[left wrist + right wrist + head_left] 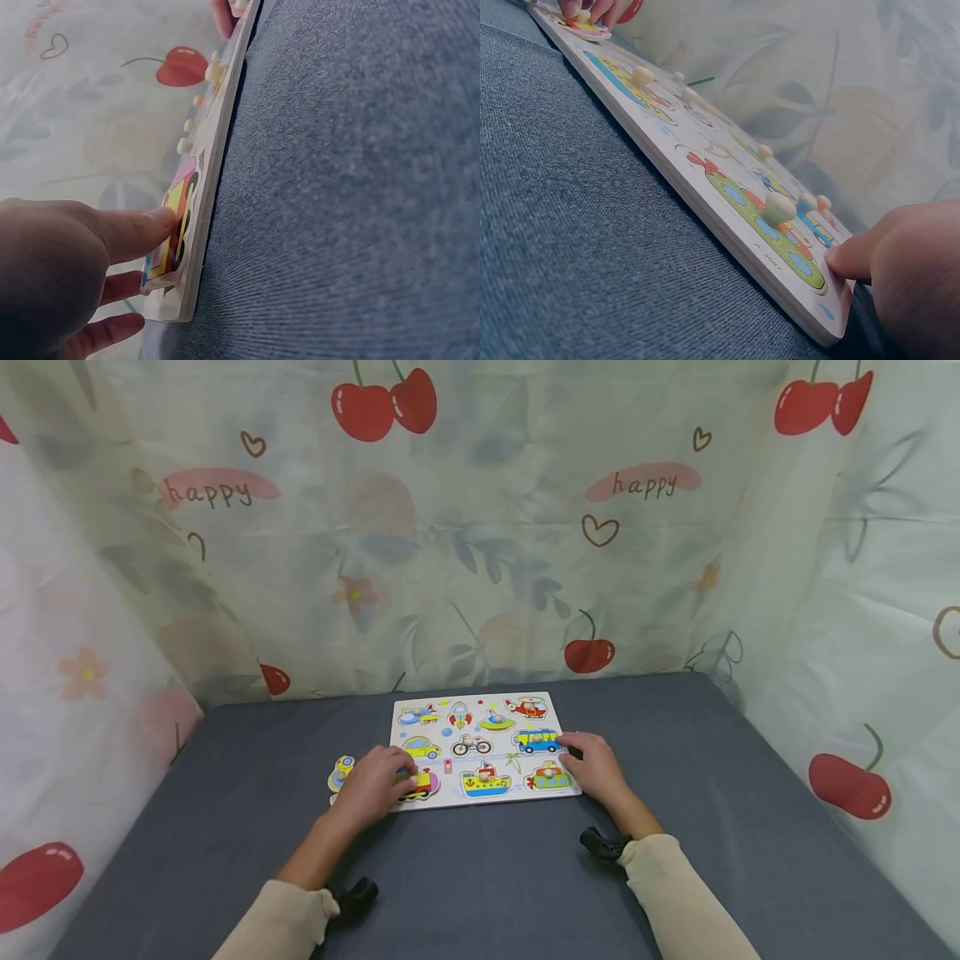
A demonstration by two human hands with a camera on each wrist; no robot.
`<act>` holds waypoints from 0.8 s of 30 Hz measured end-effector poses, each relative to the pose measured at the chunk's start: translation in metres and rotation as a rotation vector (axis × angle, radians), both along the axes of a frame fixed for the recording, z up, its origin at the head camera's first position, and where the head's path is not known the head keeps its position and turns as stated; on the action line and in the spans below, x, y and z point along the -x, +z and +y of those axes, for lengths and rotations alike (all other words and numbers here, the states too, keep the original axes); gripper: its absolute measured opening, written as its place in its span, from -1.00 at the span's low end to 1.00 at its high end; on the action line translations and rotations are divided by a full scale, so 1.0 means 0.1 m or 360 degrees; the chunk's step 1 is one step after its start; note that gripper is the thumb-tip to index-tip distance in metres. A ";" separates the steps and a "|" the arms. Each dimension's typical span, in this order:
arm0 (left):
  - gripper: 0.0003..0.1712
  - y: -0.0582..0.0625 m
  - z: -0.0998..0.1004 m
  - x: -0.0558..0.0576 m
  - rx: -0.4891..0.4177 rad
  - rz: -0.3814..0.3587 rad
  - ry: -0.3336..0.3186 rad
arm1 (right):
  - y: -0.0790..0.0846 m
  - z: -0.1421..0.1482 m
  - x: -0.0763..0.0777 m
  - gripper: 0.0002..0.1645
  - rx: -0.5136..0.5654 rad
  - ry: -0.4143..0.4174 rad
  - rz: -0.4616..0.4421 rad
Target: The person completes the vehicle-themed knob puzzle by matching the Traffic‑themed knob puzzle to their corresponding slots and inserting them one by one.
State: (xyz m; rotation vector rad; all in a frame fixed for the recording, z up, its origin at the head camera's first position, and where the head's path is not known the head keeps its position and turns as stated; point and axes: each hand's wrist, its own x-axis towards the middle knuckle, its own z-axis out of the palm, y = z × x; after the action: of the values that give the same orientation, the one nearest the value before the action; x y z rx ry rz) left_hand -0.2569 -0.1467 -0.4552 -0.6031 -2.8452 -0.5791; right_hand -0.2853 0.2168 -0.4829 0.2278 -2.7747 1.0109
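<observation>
A wooden peg puzzle board (450, 803) with vehicle pictures lies on the dark cloth. At its lower left corner my left hand (377, 783) pinches a train puzzle piece (426, 785) between thumb and fingers. Seen from the left wrist, the train piece (174, 217) sits slightly tilted close over the board, its near end raised. My right hand (596, 767) holds the board's right edge, thumb on the top face beside the bus piece (537, 741). The submarine piece (761, 217), with its round knob, lies in front of that thumb; the other right fingers are hidden there.
Left of the board, a loose yellow-and-blue piece (342, 772) lies on the table (480, 885), partly beside my left forearm. Plane, rocket, helicopter, car, bicycle and ship (485, 782) pieces sit on the board. A printed curtain (480, 568) hangs behind the table.
</observation>
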 end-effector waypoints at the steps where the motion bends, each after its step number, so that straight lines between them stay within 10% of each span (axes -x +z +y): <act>1: -0.87 0.00 0.00 0.00 0.0001 -0.0006 -0.0003 | 0.00 0.00 0.00 -0.59 -0.0001 -0.0003 0.0001; 24: -0.88 -0.02 0.00 -0.01 0.0019 -0.0088 -0.0018 | 0.03 0.00 -0.01 -0.56 0.0012 0.0006 -0.0077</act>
State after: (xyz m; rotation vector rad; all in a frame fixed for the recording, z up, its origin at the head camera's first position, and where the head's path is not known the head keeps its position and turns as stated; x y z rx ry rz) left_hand -0.2559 -0.1470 -0.4571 -0.6146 -2.9006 -0.5905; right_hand -0.2843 0.2164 -0.4803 0.2104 -2.8142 1.0408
